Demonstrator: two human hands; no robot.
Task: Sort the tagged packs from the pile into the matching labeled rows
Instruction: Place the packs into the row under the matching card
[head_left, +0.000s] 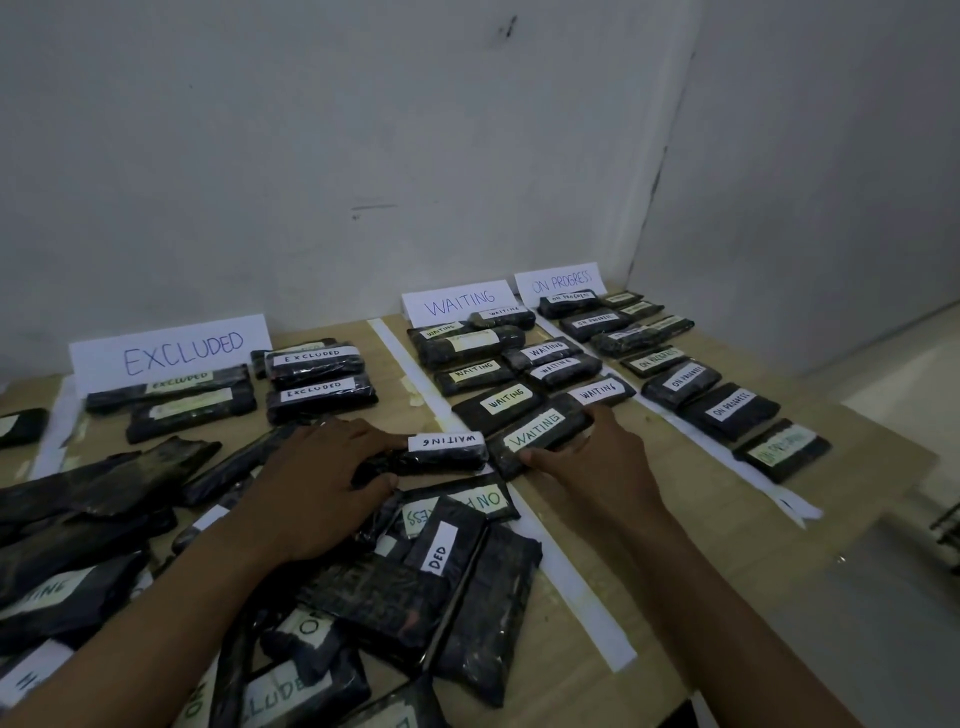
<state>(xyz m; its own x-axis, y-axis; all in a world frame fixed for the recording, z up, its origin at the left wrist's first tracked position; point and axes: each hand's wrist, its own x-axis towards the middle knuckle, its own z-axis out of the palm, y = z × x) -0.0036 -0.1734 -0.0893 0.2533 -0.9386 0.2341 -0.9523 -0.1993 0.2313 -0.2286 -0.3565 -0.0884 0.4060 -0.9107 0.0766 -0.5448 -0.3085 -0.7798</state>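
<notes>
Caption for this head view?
Left hand grips white-tagged black wrapped pack, right hand green-lettered black wrapped pack, both marked WAITING.

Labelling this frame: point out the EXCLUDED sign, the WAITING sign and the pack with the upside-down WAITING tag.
EXCLUDED sign (176, 353), head view, card's middle.
WAITING sign (457, 304), head view, card's middle.
upside-down WAITING pack (447, 442), head view, its white tag.

Both forearms extended forward; left hand (322, 467) grips white-tagged pack (447, 458), right hand (587, 457) grips green-tagged pack (535, 435).

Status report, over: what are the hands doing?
Left hand grips white-tagged WAITING pack. Right hand grips green-tagged WAITING pack in WAITING row. Nothing in the way. Pile unsorted.
</notes>
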